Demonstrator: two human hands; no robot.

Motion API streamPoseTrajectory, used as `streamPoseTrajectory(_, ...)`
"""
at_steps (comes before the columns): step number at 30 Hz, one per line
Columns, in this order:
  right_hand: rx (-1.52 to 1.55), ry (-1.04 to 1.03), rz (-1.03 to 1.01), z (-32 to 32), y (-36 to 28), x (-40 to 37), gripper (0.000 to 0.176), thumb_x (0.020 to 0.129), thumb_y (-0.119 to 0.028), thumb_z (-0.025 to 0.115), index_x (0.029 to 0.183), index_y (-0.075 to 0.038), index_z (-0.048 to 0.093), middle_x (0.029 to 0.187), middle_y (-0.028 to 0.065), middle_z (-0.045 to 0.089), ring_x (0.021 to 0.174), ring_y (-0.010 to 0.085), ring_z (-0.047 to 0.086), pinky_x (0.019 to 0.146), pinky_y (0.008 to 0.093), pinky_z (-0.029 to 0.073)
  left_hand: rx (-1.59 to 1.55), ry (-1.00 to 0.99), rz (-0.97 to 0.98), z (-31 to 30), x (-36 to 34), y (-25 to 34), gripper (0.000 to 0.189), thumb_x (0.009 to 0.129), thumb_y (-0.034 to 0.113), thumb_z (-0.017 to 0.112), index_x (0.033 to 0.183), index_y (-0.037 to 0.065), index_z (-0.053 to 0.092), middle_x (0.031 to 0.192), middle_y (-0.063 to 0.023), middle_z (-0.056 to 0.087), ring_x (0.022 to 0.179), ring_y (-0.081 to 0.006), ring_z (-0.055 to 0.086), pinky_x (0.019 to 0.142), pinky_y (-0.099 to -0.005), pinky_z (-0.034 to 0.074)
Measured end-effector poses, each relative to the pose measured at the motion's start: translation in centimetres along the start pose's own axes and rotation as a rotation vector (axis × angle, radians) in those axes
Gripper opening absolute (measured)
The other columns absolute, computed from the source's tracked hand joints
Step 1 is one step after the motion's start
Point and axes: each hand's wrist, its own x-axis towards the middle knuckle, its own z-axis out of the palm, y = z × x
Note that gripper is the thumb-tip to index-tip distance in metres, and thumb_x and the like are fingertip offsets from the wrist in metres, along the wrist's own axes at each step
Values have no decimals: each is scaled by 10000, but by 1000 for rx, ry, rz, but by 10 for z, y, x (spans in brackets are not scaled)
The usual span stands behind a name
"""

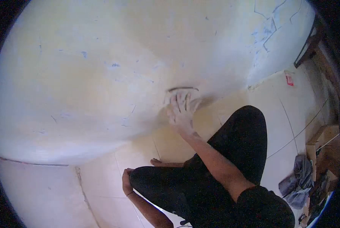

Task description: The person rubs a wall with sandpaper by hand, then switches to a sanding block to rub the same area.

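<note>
Cream-coloured wall (101, 98) stood in front; near its bottom edge the right hand (180, 110) held a flat pad (183, 90) against it. The left hand (127, 183) lay apart on a knee (139, 178), its grip hidden. Rubbing seemed under way; the next rub likely needed even pushing.

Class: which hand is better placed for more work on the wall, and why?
Probably the right hand: it holds a pale pad against the wall, while the left hand rests at the knee.
</note>
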Motion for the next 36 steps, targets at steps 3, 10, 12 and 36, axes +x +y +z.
streamPoseTrajectory(3,191,58,110,-33,-28,29,624,912,-350,477,1447,-72,316,1525,158,247,1391,509,66,1027,729,25,119,11,-15,-6,-12,36,285,912,182,398,868,-14,600,818,-88,618,767,-185,553,758,-297,436)
streamPoseTrajectory(10,74,-2,41,-30,-14,24,685,886,-397,511,1455,-78,303,1543,157,190,1381,530,57,1031,718,0,-486,59,-47,0,-6,4,224,916,177,435,812,45,584,735,-53,584,670,-163,520,674,-316,458)
streamPoseTrajectory(12,-13,-68,99,-32,-21,9,692,881,-394,523,1454,-76,304,1539,160,200,1379,534,60,1037,712,0,-315,36,-77,-3,-8,26,233,914,175,430,820,31,588,747,-59,589,691,-164,524,695,-313,454)
streamPoseTrajectory(36,193,91,159,-35,-27,39,670,907,-337,515,1443,-7,285,1525,235,161,1380,529,70,1034,717,11,-21,28,-64,-5,-12,32,209,869,126,437,869,-3,601,840,-89,606,804,-178,539,783,-303,442)
